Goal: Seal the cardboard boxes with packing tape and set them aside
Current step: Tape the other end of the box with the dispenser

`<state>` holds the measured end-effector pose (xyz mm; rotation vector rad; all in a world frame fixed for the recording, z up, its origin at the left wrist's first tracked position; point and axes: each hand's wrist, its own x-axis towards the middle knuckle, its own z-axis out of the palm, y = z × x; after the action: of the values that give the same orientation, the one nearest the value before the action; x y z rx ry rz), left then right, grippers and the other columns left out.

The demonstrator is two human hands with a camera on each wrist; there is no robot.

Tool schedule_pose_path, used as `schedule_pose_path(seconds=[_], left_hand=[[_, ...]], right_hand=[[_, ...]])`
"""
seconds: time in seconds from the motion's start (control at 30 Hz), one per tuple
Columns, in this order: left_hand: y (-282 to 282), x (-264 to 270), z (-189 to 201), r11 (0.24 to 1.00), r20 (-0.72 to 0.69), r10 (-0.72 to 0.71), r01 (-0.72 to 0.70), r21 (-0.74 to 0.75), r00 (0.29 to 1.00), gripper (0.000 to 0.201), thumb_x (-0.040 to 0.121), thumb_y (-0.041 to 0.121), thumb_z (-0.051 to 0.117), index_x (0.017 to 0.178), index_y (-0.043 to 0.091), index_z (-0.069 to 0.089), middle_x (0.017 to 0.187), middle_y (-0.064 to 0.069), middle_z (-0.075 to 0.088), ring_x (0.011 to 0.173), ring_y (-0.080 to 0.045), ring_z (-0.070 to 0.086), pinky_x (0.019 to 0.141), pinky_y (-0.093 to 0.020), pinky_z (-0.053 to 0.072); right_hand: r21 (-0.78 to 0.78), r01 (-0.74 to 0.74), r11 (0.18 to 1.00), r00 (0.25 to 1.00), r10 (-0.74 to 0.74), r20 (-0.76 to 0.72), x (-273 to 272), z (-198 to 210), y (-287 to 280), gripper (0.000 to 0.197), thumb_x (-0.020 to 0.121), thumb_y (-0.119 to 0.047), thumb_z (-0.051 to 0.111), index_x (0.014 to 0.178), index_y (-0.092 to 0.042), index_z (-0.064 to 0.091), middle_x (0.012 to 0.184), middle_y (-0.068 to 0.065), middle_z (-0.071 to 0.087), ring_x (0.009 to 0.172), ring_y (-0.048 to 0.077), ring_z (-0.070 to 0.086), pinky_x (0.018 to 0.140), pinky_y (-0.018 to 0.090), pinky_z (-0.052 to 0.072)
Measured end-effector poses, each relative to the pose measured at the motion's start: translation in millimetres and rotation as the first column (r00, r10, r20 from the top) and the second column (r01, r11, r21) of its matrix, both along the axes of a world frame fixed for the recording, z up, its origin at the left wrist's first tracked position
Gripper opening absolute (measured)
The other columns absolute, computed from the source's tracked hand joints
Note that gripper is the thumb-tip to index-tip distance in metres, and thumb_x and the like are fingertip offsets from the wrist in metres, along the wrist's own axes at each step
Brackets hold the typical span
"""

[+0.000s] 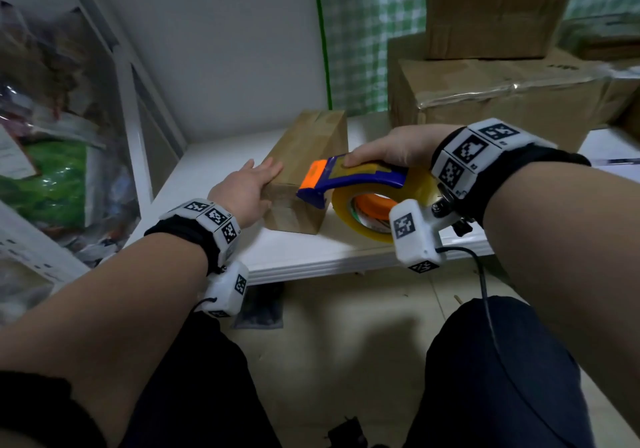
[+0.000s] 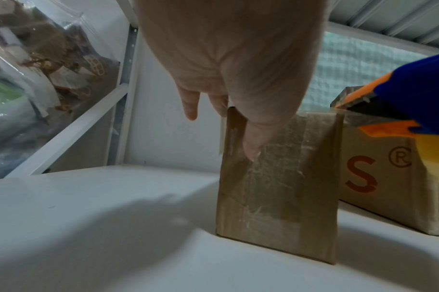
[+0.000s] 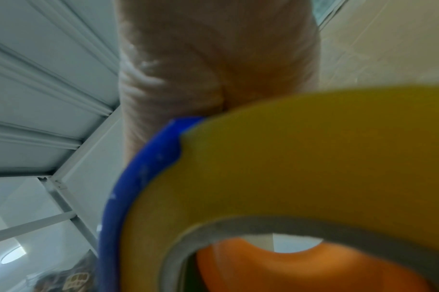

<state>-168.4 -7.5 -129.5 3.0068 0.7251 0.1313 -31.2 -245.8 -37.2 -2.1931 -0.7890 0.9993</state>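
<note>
Head view first: the small cardboard box sits on the white shelf, near the front edge, its long axis running away from the person toward the back wall. The left hand lies with straight fingers against the box's left top edge at the near end, steadying it rather than gripping. The right hand is wrapped around the blue and orange tape dispenser, whose orange nose touches the near top corner of the box. So the box lies straight ahead of the dispenser, and my guess is the coming pull runs along that long axis, away from the body. There's open shelf on the left and behind the box; on the right a stack of bigger boxes crowds in, so setting this one aside probably goes left or back.

Left wrist view: the thumb rests on the near end face of the box, which already wears shiny tape, and the other fingers hang over the far left side. The dispenser's nose sits at the top right corner. A printed box stands just behind on the right.

Right wrist view: mostly blurry yellow tape roll and blue frame right under the palm. The fingers can't be seen here, and neither can the box.
</note>
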Motion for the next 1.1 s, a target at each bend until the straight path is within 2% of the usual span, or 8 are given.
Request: schedule_pose_path(seconds=[0.13, 0.33, 0.5, 0.67, 0.73, 0.9, 1.0, 1.1], left_hand=[[-1.9, -0.7, 1.0, 1.0, 0.02, -0.006, 0.006, -0.008, 1.0, 0.077, 0.088, 0.014, 0.061, 0.149, 0.036, 0.019, 0.157, 0.013, 0.014, 0.146, -0.017, 0.011, 0.116, -0.038, 0.023], [-2.1, -6.7, 18.5, 0.997, -0.099, -0.057, 0.051, -0.063, 0.993, 0.094, 0.073, 0.037, 0.064, 0.151, 0.029, 0.013, 0.158, 0.006, 0.011, 0.146, -0.019, 0.007, 0.115, -0.032, 0.02], [-2.6, -6.5, 59.3, 0.974, -0.371, -0.021, -0.065, -0.216, 0.928, 0.099, 0.061, 0.047, 0.042, 0.152, 0.023, 0.01, 0.159, 0.003, 0.008, 0.147, -0.015, -0.001, 0.115, -0.029, 0.01], [-6.1, 7.9, 64.2, 0.93, -0.278, 0.127, -0.211, -0.3, 0.952, 0.078, 0.079, 0.069, 0.04, 0.131, 0.013, 0.053, 0.142, -0.01, 0.046, 0.125, -0.023, 0.044, 0.103, -0.028, 0.028], [-15.3, 15.6, 56.7, 0.936, -0.272, 0.083, -0.168, -0.308, 0.959, 0.063, 0.097, 0.054, 0.029, 0.141, 0.01, 0.039, 0.15, -0.011, 0.032, 0.135, -0.023, 0.031, 0.107, -0.025, 0.021], [-27.0, 38.9, 36.0, 0.98, -0.291, 0.074, -0.123, -0.156, 0.954, 0.05, 0.104, 0.033, 0.016, 0.14, 0.001, 0.03, 0.15, -0.021, 0.021, 0.139, -0.035, 0.017, 0.109, -0.032, 0.017], [-18.0, 46.8, 33.5, 0.972, -0.332, 0.158, -0.205, -0.111, 0.93, 0.06, 0.099, 0.05, 0.009, 0.149, 0.017, 0.018, 0.157, -0.019, 0.003, 0.143, -0.04, 0.004, 0.116, -0.044, 0.011], [-26.6, 49.2, 36.5, 0.981, -0.344, 0.153, -0.185, -0.063, 0.927, 0.063, 0.097, 0.051, 0.009, 0.144, 0.012, 0.026, 0.156, -0.017, 0.008, 0.14, -0.042, 0.01, 0.114, -0.046, 0.015]], right_hand=[[-0.011, 0.027, 1.0, 0.999, -0.027, 0.044, -0.6, -5.7, 2.6, 0.037, 0.082, -0.05, 0.065, 0.08, -0.014, 0.063, 0.057, 0.002, 0.068, 0.051, 0.016, 0.063, 0.049, 0.021, 0.049], [0.031, 0.06, 0.998, 0.992, -0.063, 0.108, -7.0, -17.5, 13.5, 0.041, 0.08, -0.055, 0.065, 0.078, -0.015, 0.062, 0.074, 0.005, 0.066, 0.067, 0.02, 0.062, 0.066, 0.028, 0.048], [0.102, 0.102, 0.99, 0.99, -0.111, 0.087, -12.0, -30.2, 24.1, 0.045, 0.076, -0.06, 0.065, 0.083, -0.015, 0.062, 0.094, 0.01, 0.069, 0.089, 0.026, 0.067, 0.091, 0.037, 0.051], [0.141, 0.127, 0.982, 0.99, -0.134, 0.04, -14.1, -46.2, 30.6, 0.056, 0.074, -0.063, 0.065, 0.096, -0.012, 0.065, 0.09, 0.009, 0.07, 0.088, 0.026, 0.068, 0.091, 0.038, 0.052], [0.129, 0.132, 0.983, 0.99, -0.137, 0.027, -11.5, -54.1, 25.6, 0.059, 0.074, -0.064, 0.064, 0.099, -0.011, 0.066, 0.093, 0.01, 0.071, 0.089, 0.027, 0.068, 0.092, 0.039, 0.052], [0.147, 0.141, 0.979, 0.99, -0.141, -0.011, -7.5, -69.5, 18.6, 0.056, 0.072, -0.065, 0.066, 0.094, -0.013, 0.067, 0.095, 0.009, 0.072, 0.089, 0.025, 0.068, 0.091, 0.038, 0.053], [0.161, 0.122, 0.979, 0.992, -0.119, -0.027, -5.4, -71.3, 23.2, 0.064, 0.071, -0.065, 0.066, 0.104, -0.01, 0.067, 0.098, 0.01, 0.072, 0.091, 0.026, 0.068, 0.093, 0.041, 0.052], [0.16, 0.107, 0.981, 0.994, -0.1, -0.048, -1.5, -73.9, 22.1, 0.062, 0.072, -0.065, 0.066, 0.104, -0.012, 0.067, 0.095, 0.008, 0.072, 0.089, 0.025, 0.069, 0.092, 0.04, 0.053]])
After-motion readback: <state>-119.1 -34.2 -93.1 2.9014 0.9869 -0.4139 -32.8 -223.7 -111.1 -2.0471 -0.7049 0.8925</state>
